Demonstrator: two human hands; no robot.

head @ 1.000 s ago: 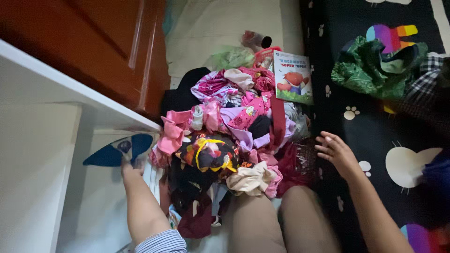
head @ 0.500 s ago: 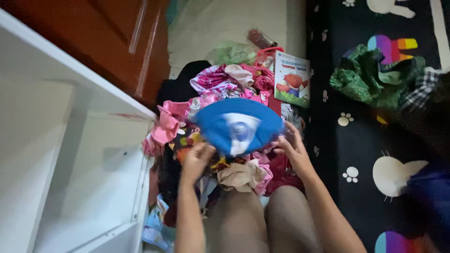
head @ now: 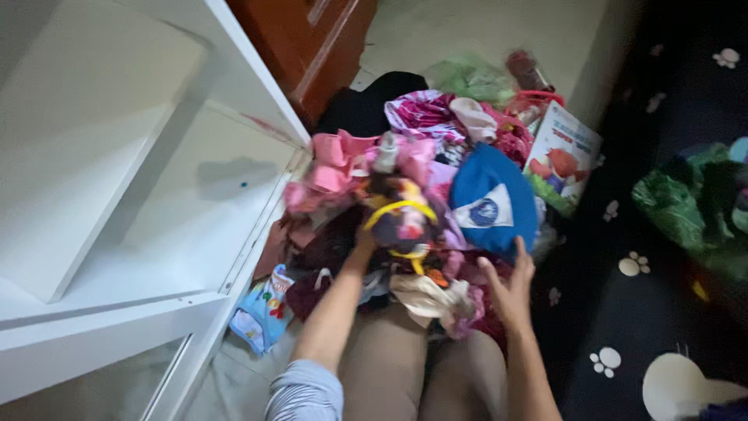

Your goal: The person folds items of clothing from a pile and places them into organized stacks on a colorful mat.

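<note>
A heap of mixed clothes (head: 413, 164), mostly pink and dark, lies on the floor in front of my knees. A blue cap with a white front patch (head: 489, 201) rests on the heap's right side. My right hand (head: 508, 287) sits just below the cap, fingers spread, its fingertips at the cap's lower edge. My left hand (head: 366, 238) is pushed into the pile and grips a dark patterned garment with yellow trim (head: 401, 222); its fingers are mostly hidden in the cloth.
A white open shelf unit (head: 140, 195) stands on the left beside a brown wooden door (head: 323, 39). A picture book (head: 562, 152) leans behind the heap. Green cloth (head: 686, 206) lies on a dark paw-print mat (head: 623, 312) on the right. A small printed packet (head: 261, 312) lies by the shelf.
The blue cap came out of the white shelf in my left hand, passed over the heap and now lies on its right side. My left hand moved to the patterned garment. The view swung left.
</note>
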